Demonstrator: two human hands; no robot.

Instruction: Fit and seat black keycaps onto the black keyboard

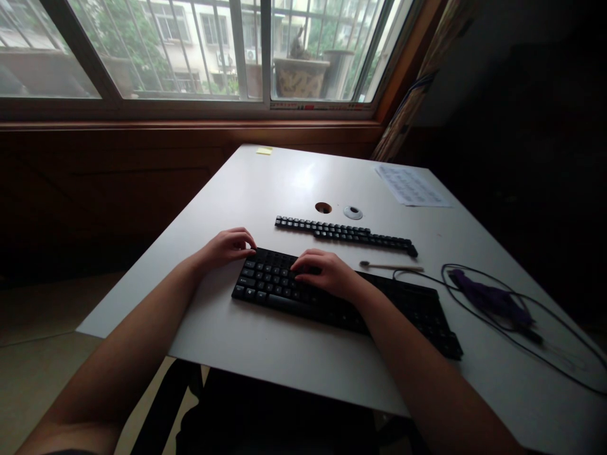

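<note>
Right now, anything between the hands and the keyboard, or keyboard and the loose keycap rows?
Hands: nothing. The left hand touches the keyboard at its far left corner, right hand rests on its keys. Toward the keycap rows: bare table, plus a thin stick at the right end.

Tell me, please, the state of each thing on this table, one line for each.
keyboard: lying flat, both hands on its left part
left hand: fingers curled at the keyboard's far left corner
right hand: resting on the keyboard
loose keycaps: lined up in two rows, apart from the keyboard
cable hole: open, its cap lying beside it
purple cloth: crumpled
</note>
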